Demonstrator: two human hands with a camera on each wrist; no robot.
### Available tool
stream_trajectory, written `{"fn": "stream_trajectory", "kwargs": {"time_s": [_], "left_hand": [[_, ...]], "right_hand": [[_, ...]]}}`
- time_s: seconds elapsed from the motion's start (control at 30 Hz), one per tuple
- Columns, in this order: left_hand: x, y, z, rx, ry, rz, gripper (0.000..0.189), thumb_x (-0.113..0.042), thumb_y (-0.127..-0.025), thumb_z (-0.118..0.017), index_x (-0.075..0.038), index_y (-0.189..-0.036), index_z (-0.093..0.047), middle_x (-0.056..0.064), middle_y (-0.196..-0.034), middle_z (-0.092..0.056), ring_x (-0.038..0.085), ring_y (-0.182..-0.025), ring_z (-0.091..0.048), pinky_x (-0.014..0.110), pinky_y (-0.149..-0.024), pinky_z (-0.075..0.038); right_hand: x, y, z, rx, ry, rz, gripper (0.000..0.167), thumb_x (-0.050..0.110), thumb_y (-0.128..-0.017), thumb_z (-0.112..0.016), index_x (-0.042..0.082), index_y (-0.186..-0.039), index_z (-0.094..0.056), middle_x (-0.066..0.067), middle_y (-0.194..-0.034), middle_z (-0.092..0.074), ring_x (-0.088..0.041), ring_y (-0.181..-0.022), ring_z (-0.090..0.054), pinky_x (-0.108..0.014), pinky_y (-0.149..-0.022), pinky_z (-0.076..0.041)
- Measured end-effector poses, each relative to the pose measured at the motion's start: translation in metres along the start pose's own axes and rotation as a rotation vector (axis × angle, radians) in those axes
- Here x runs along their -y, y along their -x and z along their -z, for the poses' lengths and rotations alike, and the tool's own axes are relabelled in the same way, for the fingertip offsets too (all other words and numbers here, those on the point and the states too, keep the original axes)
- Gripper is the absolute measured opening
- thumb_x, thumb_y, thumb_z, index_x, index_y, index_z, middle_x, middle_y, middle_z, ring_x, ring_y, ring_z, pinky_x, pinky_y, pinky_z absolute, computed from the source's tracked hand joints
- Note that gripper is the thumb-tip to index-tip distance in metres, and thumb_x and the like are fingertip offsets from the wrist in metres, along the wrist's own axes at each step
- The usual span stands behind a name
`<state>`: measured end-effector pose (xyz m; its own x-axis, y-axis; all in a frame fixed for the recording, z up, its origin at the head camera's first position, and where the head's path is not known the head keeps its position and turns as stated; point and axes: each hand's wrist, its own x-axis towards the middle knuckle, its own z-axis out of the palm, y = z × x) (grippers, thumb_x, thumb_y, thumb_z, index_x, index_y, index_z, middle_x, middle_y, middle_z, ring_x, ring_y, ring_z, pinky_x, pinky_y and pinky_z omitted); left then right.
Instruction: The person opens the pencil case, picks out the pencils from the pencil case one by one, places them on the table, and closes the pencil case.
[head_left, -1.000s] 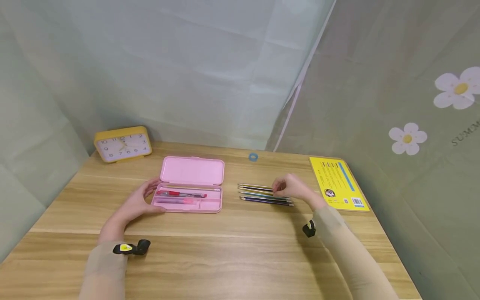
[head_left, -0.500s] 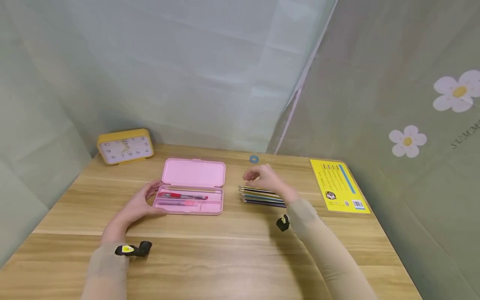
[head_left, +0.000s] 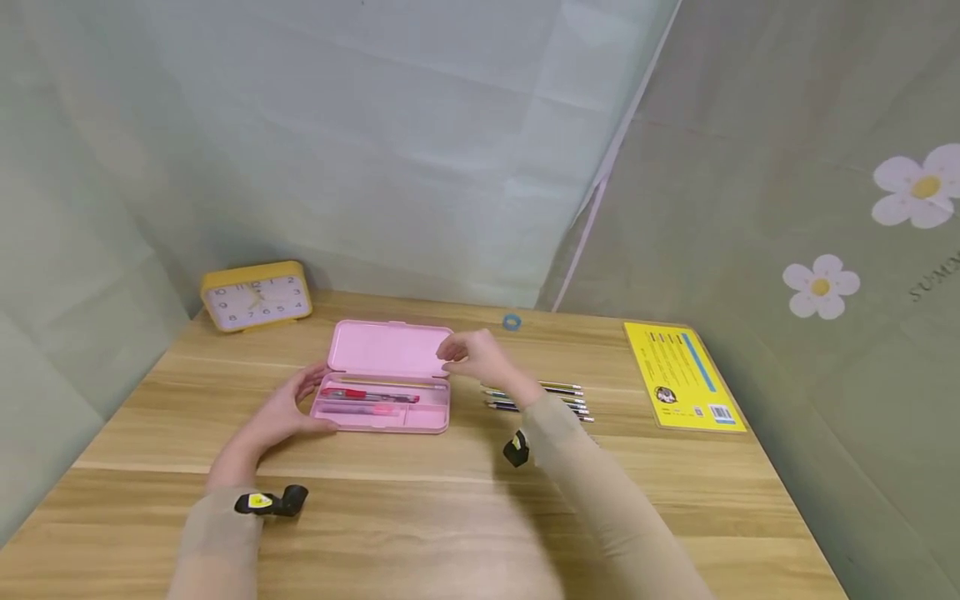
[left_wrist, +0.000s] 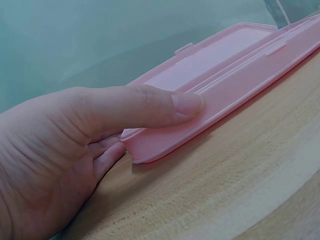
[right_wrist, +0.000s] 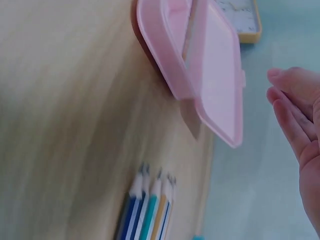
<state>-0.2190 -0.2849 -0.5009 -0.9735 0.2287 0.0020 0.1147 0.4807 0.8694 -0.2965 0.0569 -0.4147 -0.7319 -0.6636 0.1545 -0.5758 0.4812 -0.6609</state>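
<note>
A pink pencil case (head_left: 390, 348) lies with its lid folded back. In it are a pencil (head_left: 386, 383), a red-capped pen (head_left: 356, 395) and a pinkish pen (head_left: 360, 409). My left hand (head_left: 285, 412) holds the case's left end; in the left wrist view the thumb (left_wrist: 187, 105) lies along the front wall, fingers round the end. Over the right edge of the lid hovers my right hand (head_left: 483, 360), fingers loosely bent, nothing visible in them. Several pencils (right_wrist: 157, 210) lie side by side right of the case, partly hidden in the head view by the right wrist.
At the back left stands a yellow clock (head_left: 258, 298). A small blue ring (head_left: 512, 322) lies near the table's back edge, and a yellow booklet (head_left: 682, 375) at the right. Curtains (head_left: 420, 167) hang behind the wooden table (head_left: 390, 533).
My right hand has moved left, from the row of pencils to the right edge of the case's lid. The left hand keeps its hold on the case.
</note>
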Motion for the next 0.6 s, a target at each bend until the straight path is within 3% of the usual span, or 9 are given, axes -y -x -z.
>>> {"fn": "stream_trajectory", "kwargs": {"time_s": [0.23, 0.6], "left_hand": [[-0.001, 0.000, -0.001, -0.003, 0.003, 0.002, 0.114, -0.023, -0.068, -0.090, 0.002, -0.153, -0.018, 0.029, -0.155, -0.028, 0.050, -0.142, -0.025, 0.062, -0.118, -0.022], [-0.001, 0.000, 0.000, 0.000, 0.013, 0.003, 0.114, -0.022, -0.068, -0.090, 0.002, -0.153, -0.018, 0.028, -0.155, -0.028, 0.049, -0.143, -0.023, 0.062, -0.118, -0.021]], "right_hand": [[0.003, -0.009, -0.018, 0.028, 0.096, -0.032, 0.016, 0.003, -0.083, -0.075, 0.003, -0.098, -0.071, -0.010, -0.096, -0.075, -0.018, -0.089, -0.071, -0.013, -0.080, -0.056], [0.002, -0.012, -0.040, 0.096, 0.156, -0.064, 0.020, -0.002, -0.082, -0.072, 0.002, -0.102, -0.071, -0.010, -0.100, -0.074, -0.020, -0.093, -0.070, -0.016, -0.084, -0.056]]}}
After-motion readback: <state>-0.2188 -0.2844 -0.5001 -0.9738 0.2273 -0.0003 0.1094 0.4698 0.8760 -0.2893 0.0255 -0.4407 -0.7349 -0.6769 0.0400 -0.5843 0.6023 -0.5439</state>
